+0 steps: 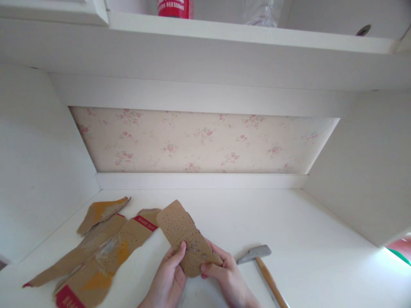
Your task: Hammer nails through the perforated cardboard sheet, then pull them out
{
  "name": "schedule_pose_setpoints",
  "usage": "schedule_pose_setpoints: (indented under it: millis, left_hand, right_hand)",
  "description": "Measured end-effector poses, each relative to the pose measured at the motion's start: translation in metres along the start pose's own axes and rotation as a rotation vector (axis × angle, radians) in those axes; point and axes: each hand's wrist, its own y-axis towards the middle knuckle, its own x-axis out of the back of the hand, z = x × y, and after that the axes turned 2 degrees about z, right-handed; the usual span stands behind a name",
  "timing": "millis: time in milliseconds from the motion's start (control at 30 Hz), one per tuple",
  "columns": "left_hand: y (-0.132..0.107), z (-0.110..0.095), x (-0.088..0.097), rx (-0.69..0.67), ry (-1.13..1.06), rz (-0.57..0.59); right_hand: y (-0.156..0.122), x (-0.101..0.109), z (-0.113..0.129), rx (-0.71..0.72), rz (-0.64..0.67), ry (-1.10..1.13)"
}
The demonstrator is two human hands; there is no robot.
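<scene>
Both of my hands hold up a brown cardboard piece [180, 231] with many small punched holes, its rounded end tilted up and to the left. My left hand [168, 278] grips its lower left edge, thumb on the front. My right hand [224, 273] pinches its lower right end, with what look like small nails near the fingers. A hammer [261, 265] with a metal head and wooden handle lies on the white desk [305, 239] just right of my right hand.
Torn cardboard scraps [96, 252] with red print lie on the desk at the left. A floral wall panel [202, 141] backs the alcove, with white side walls. On the shelf above stands a red-labelled bottle [175, 7] and clear plastic [261, 10].
</scene>
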Motion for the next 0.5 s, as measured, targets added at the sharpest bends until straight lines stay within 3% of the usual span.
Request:
schedule_pose_setpoints:
  millis: [500]
  left_hand:
    - [0.0011, 0.0010, 0.0038, 0.004, 0.036, -0.075]
  right_hand:
    - [0.0000, -0.0013, 0.0009, 0.000, 0.022, -0.011]
